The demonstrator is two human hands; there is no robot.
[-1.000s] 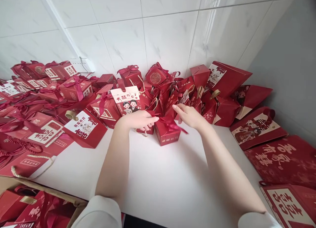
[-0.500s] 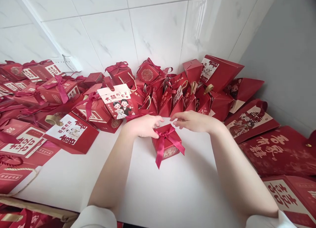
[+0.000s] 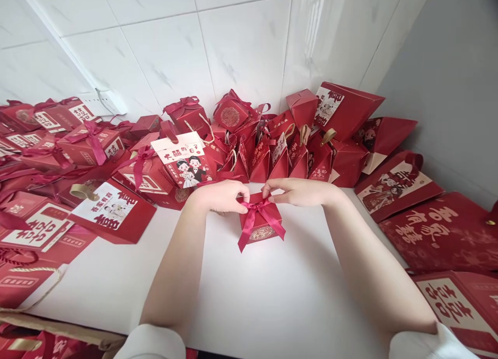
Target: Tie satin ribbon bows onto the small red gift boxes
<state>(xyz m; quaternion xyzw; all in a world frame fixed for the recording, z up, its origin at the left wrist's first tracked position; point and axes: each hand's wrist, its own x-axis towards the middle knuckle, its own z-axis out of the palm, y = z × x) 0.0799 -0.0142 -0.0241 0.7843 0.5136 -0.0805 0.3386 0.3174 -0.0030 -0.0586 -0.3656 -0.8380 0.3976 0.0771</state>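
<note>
A small red gift box (image 3: pixel 261 225) with a gold round emblem on its front stands on the white table (image 3: pixel 272 297) between my forearms. A crimson ribbon (image 3: pixel 249 229) is tied in a bow across its top, with two tails hanging over the front. My left hand (image 3: pixel 225 195) pinches the bow's left loop between thumb and fingers. On the other side, my right hand (image 3: pixel 293 192) has the right loop between its thumb and fingertips. The box's back side is hidden.
Red gift boxes with handles (image 3: pixel 272 151) crowd the wall side. More ribboned boxes (image 3: pixel 91 141) are piled at left, near a white-labelled box (image 3: pixel 112 211). Large red boxes (image 3: pixel 439 229) line the right. A carton edge (image 3: pixel 58 322) is at lower left.
Both hands have closed on the bow's loops, the right one coming inward. The box has been turned slightly, its front facing me more squarely, and it sits a little farther back.
</note>
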